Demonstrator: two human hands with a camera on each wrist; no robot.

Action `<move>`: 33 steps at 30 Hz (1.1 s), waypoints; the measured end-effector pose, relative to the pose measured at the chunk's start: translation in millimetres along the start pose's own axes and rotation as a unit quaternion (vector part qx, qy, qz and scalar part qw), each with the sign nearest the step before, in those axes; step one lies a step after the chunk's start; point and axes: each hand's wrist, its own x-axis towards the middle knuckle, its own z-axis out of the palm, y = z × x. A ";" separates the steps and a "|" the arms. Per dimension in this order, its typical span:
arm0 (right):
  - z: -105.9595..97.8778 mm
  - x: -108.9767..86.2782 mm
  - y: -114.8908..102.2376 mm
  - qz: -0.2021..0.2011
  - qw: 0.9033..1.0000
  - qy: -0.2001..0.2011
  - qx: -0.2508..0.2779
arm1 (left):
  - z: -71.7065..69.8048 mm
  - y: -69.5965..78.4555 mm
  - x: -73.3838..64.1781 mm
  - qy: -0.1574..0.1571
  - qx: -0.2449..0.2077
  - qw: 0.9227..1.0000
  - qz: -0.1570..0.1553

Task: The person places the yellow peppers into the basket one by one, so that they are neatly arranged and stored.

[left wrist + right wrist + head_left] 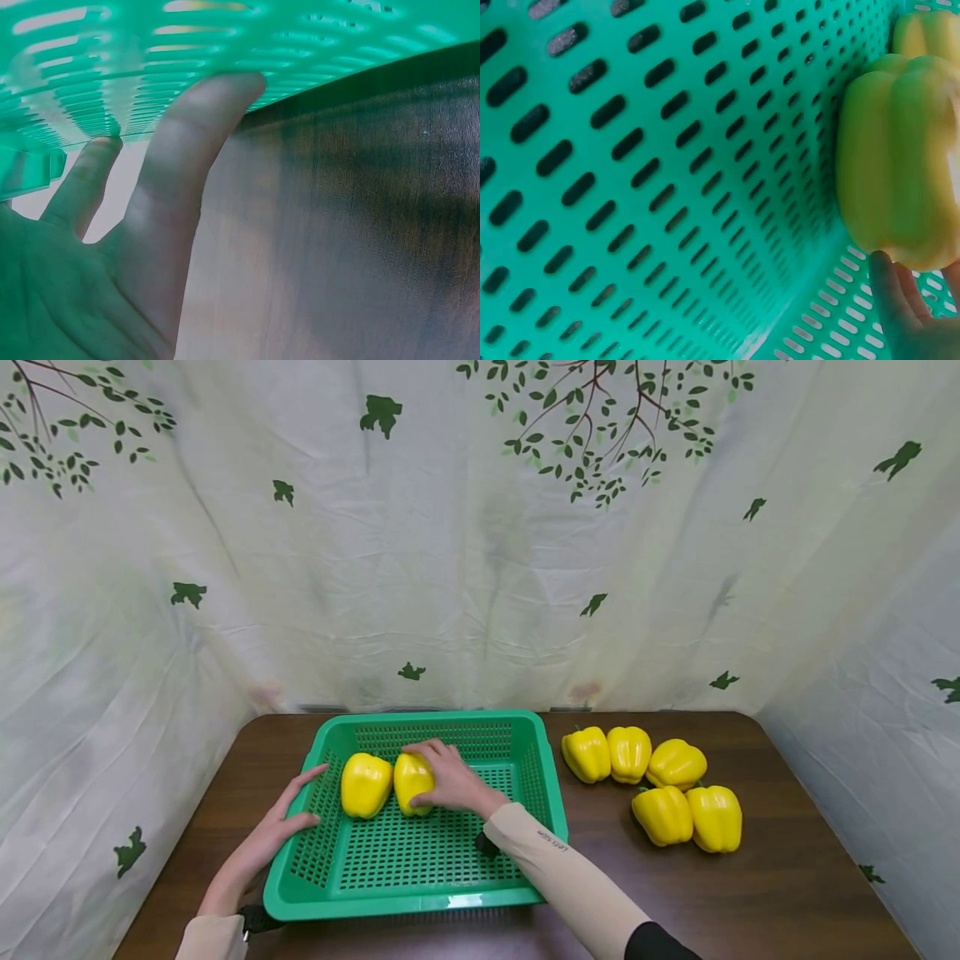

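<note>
A green perforated plastic basket (412,905) stands on the table, with two yellow bell peppers side by side in its left half. My right hand (459,783) grips the right one of these bell peppers (409,775), thumb on the near side and fingers across the far side. Close to its left is the other yellow bell pepper (366,787). In the right wrist view the gripped bell pepper (892,165) appears near the basket wall, fingertips at its lower end. My left hand (264,839) touches the basket's left side from outside, thumb and fingers spread and extended.
Several more yellow bell peppers (662,816) lie grouped on the brown wooden table (600,893), right of the basket. A pale curtain (480,568) with leaf prints hangs behind the table and along its sides.
</note>
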 end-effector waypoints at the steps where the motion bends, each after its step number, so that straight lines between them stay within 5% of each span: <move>1: -1.0 0.1 0.1 -0.001 1.000 0.000 -0.001 | 0.0 0.0 0.3 0.000 0.001 1.000 0.001; 13: -11.5 -1.8 1.7 0.013 1.000 0.001 0.021 | 0.1 -0.1 1.1 -0.005 -0.014 1.000 0.006; 33: -42.6 -19.8 -4.5 -0.024 0.997 0.019 0.072 | 0.5 1.4 0.5 -0.003 -0.022 1.000 -0.005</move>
